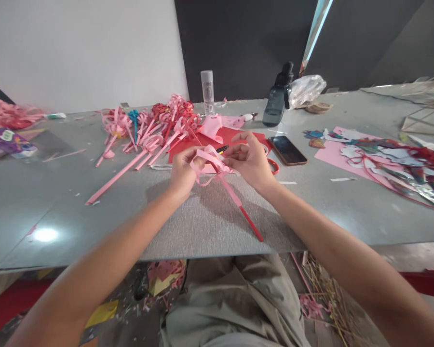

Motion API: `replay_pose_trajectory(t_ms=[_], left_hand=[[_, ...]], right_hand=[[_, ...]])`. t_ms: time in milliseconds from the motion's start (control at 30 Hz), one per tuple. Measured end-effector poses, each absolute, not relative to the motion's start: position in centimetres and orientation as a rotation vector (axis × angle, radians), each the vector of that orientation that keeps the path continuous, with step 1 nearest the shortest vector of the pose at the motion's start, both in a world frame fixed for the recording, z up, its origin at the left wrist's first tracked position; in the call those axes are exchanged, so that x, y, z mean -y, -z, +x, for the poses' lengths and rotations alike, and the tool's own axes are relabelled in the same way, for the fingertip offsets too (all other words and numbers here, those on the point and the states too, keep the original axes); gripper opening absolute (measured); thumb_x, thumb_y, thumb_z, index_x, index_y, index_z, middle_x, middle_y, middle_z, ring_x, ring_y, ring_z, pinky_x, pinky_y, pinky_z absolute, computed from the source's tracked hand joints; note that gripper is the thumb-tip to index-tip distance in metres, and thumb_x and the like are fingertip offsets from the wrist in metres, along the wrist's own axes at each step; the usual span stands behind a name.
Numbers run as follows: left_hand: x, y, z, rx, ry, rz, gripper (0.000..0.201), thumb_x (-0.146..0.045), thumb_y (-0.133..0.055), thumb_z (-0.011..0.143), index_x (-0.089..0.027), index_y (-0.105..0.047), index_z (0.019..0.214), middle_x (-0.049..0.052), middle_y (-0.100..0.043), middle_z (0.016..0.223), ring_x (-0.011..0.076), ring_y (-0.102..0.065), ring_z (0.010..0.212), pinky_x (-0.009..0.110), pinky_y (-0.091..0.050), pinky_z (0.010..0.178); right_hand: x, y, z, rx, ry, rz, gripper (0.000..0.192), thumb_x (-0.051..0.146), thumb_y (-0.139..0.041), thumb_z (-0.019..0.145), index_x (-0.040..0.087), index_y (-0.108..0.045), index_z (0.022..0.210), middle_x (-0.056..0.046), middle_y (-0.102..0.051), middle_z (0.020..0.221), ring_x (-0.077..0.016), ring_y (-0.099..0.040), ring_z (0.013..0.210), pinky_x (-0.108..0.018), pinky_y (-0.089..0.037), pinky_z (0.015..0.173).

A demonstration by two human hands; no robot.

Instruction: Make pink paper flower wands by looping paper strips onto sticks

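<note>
Between my hands is a pink paper flower (210, 164) with looped strips, on a stick (232, 193) wrapped in pink with a bare red lower end. The stick slants down toward the table's front edge. My left hand (183, 174) is closed on the looped strips from the left. From the right, the fingers of my right hand (252, 161) pinch the flower's other side. Just behind the flower lies red paper (181, 148), with red scissors handles (274, 166) beside my right hand. The fingertips are partly hidden by the paper loops.
Finished-looking pink and red paper flowers (159, 127) are heaped at the back left. A phone (287, 149), a dark bottle (275, 103) and a spray can (207, 91) stand or lie behind. Pink paper with colourful cutouts (350, 159) lies right; a purple packet (11, 142) lies left.
</note>
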State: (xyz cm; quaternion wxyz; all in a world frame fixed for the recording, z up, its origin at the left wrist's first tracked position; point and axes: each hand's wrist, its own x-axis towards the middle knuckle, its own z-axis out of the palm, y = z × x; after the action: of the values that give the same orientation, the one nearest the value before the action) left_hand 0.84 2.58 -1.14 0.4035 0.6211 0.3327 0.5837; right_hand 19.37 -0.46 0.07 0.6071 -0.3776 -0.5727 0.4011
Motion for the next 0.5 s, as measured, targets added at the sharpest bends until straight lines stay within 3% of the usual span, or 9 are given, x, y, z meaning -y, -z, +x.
replay_pose_trajectory(t_ms=[200, 500], left_hand=[[-1.7, 1.2, 1.7, -0.773, -1.374, 1.422, 0.021, -0.042, -0.079, 0.082, -0.021, -0.077, 0.083, 0.002, -0.072, 0.079, 0.014, -0.066, 0.07, 0.025, -0.052, 0.063], [-1.1, 1.1, 2.0, -0.726, -1.508, 1.568, 0.017, -0.04, -0.076, 0.087, -0.023, -0.078, 0.088, 0.001, -0.073, 0.082, 0.0127, -0.064, 0.072, 0.024, -0.052, 0.068]], right_hand=[[0.9, -0.9, 19.4, 1.317, -0.933, -0.888, 0.053, 0.023, -0.086, 0.064, 0.026, -0.049, 0.103, 0.003, -0.069, 0.084, -0.0142, -0.07, 0.069, -0.029, -0.053, 0.058], [1.2, -0.7, 18.9, 1.294, -0.887, -0.886, 0.046, 0.015, -0.08, 0.065, 0.025, -0.051, 0.099, 0.005, -0.06, 0.084, -0.0105, -0.066, 0.064, -0.023, -0.048, 0.049]])
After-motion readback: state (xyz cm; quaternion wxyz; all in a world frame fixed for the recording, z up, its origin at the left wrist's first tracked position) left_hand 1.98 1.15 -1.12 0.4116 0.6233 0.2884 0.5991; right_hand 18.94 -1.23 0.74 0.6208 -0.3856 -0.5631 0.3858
